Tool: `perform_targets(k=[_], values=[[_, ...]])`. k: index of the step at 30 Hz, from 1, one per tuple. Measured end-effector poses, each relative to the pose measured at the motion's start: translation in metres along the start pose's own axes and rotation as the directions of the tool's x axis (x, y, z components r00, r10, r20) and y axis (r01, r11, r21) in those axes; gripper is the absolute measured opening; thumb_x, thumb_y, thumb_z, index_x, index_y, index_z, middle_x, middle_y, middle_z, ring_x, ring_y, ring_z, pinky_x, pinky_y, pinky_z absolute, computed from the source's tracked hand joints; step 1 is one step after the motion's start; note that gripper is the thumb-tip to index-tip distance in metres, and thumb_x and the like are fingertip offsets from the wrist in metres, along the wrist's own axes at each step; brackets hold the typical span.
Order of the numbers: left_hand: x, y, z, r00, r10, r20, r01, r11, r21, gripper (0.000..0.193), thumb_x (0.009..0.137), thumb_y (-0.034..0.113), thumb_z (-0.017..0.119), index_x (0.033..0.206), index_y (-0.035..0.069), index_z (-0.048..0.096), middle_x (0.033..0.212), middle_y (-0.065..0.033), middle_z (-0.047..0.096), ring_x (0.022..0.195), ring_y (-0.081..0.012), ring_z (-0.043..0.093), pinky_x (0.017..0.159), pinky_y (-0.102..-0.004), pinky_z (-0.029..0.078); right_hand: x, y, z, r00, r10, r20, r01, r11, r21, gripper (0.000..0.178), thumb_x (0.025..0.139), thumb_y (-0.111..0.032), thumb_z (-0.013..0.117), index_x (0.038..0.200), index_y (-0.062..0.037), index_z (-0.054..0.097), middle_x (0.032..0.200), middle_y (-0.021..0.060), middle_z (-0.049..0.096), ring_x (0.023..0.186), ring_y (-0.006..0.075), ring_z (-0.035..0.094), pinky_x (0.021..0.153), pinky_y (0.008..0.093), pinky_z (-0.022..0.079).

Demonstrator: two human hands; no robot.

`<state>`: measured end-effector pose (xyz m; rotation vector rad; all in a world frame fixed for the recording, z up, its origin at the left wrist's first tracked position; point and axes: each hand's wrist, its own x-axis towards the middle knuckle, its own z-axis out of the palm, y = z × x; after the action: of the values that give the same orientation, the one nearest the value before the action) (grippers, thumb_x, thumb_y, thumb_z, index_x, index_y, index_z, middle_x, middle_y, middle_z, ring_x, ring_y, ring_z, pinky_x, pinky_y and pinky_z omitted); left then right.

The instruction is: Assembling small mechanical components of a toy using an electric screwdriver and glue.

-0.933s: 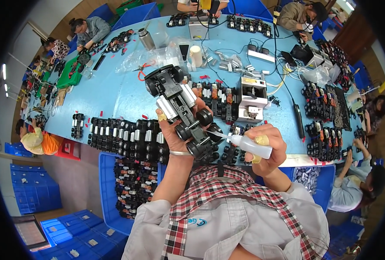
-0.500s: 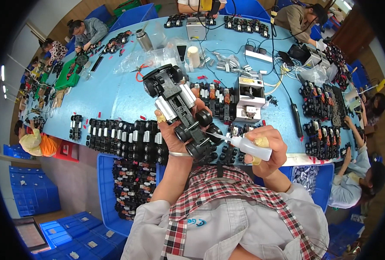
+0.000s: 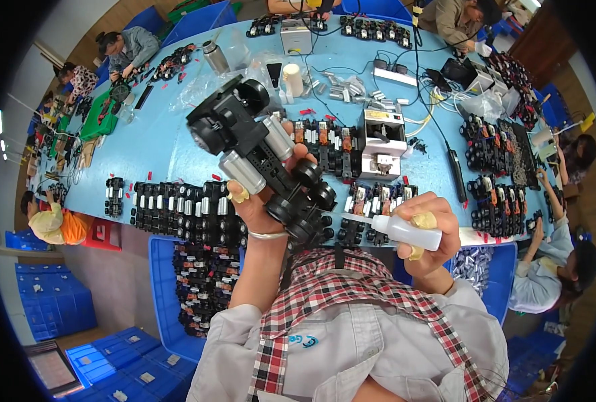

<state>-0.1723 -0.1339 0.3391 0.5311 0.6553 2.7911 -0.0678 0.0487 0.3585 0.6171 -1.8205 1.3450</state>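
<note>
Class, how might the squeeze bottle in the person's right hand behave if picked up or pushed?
The squeeze bottle, seemingly translucent plastic, is probably light and squeezable. Its long, thin nozzle may bend if knocked. Looking rounded, it would likely roll if laid on its side.

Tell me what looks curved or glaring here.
In the head view, fisheye distortion bows the blue table; black fills the corners; the light strip at far left looks washed-out white; silver cylinders on the held black vehicle carry highlights.

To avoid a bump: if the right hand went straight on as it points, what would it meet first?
Its bottle would likely meet the lower wheels of the toy car; depth is unclear.
</note>
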Motion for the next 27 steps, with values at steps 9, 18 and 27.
perform_targets(k=[9, 18, 27], values=[[0.004, -0.001, 0.006, 1.000, 0.012, -0.014, -0.011, 0.998, 0.063, 0.100, 0.060, 0.061, 0.067, 0.129, -0.002, 0.031, 0.125, -0.0162, 0.043, 0.099, -0.0268, 0.056, 0.084, -0.0380, 0.047, 0.000, -0.001, -0.001, 1.000, 0.013, -0.025, -0.013, 1.000, 0.011, 0.041, 0.065, -0.019, 0.077, 0.092, -0.0005, 0.052, 0.086, 0.0138, 0.061, 0.073, 0.0233, 0.060, 0.063, 0.0304, 0.050], [0.007, -0.001, 0.002, 0.997, -0.070, 0.037, 0.065, 0.990, 0.127, 0.100, 0.058, 0.058, 0.070, 0.128, -0.003, 0.031, 0.122, -0.0162, 0.044, 0.097, -0.0292, 0.056, 0.080, -0.0376, 0.050, 0.000, -0.005, -0.009, 0.997, 0.025, 0.075, -0.022, 0.999, -0.042, 0.039, 0.070, -0.025, 0.073, 0.091, -0.0015, 0.051, 0.090, 0.0125, 0.056, 0.075, 0.0218, 0.056, 0.063, 0.0301, 0.047], [0.012, -0.006, 0.006, 0.988, -0.134, 0.076, 0.136, 0.991, -0.022, 0.103, 0.056, 0.050, 0.074, 0.128, -0.007, 0.027, 0.118, -0.0204, 0.047, 0.100, -0.0337, 0.054, 0.079, -0.0387, 0.051, 0.000, -0.004, -0.013, 1.000, 0.017, 0.021, -0.015, 0.997, -0.082, 0.041, 0.068, -0.027, 0.074, 0.092, -0.0018, 0.051, 0.089, 0.0113, 0.057, 0.073, 0.0214, 0.057, 0.062, 0.0293, 0.046]])
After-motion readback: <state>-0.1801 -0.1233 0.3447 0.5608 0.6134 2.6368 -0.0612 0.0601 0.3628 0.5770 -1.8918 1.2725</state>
